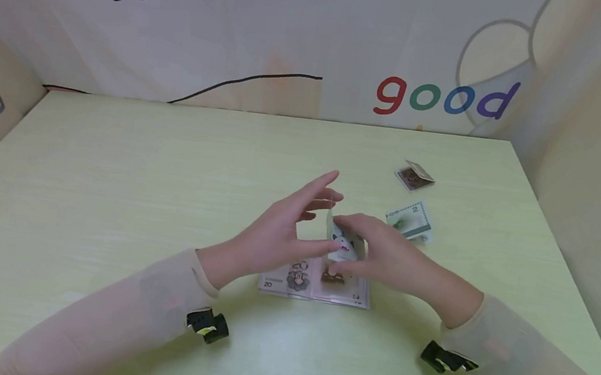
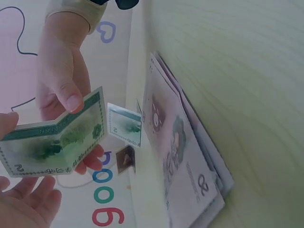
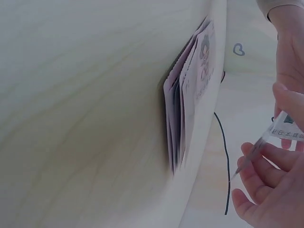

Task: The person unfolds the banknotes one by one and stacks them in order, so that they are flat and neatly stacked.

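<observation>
My right hand (image 1: 391,258) pinches a small green banknote (image 2: 52,142), creased down its middle into a shallow V, between thumb and fingers. My left hand (image 1: 283,230) is beside it with fingers stretched and spread apart. Its thumb overlaps the note's near side in the head view; whether it touches the paper I cannot tell. Beneath both hands lies a stack of pinkish banknotes (image 1: 287,285) marked 20, also seen from the side as layered notes (image 3: 183,102) in the right wrist view. Part of the stack is hidden by the hands.
Another green banknote (image 1: 411,220) lies on the light green table (image 1: 133,189), just beyond my right hand. Farther back is a folded brown note (image 1: 414,178), its flap raised. A printed cloth (image 1: 276,30) stands behind the table.
</observation>
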### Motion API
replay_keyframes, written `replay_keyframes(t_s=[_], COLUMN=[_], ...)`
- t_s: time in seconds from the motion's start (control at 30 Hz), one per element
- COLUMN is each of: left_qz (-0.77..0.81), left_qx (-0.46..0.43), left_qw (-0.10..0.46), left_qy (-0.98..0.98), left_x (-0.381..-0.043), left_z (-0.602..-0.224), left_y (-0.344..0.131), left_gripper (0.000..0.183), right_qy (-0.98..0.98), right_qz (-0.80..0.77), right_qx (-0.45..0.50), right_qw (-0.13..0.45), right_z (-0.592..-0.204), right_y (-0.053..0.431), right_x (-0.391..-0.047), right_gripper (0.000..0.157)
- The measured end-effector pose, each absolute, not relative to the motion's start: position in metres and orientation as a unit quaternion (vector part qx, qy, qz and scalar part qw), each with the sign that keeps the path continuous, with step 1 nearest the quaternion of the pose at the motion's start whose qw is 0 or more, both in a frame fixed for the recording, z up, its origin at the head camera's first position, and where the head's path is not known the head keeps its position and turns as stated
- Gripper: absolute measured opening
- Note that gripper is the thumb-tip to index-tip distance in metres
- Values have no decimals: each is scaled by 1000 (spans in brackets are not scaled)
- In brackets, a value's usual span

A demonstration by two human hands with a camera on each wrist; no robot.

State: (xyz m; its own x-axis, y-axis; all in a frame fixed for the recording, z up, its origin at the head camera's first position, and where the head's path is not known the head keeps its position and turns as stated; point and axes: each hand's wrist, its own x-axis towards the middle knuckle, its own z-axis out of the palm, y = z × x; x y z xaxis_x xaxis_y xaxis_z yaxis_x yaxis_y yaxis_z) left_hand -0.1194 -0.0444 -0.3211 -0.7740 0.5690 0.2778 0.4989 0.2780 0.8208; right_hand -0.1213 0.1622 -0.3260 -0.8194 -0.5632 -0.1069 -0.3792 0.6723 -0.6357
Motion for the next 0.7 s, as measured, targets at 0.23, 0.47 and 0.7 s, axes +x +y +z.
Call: replay_keyframes(t_s=[0.23, 0.47, 0.7], left_qz=[448, 395, 195], left_qx=[319, 282, 323], left_qw=[17, 48, -24], left_qy=[835, 873, 926], left_x=[-118, -116, -117], left_z=[-321, -322, -326], left_y=[-58, -68, -71], left_gripper=[86, 79, 67], right_qy=[916, 917, 925], right_qz=[-301, -307, -287], right_qx=[-231, -225, -216], right_qw=[134, 118, 128], right_z=[-327, -328, -330], right_y=[166, 167, 163], right_x=[-122, -122, -120], right_gripper=[73, 64, 57])
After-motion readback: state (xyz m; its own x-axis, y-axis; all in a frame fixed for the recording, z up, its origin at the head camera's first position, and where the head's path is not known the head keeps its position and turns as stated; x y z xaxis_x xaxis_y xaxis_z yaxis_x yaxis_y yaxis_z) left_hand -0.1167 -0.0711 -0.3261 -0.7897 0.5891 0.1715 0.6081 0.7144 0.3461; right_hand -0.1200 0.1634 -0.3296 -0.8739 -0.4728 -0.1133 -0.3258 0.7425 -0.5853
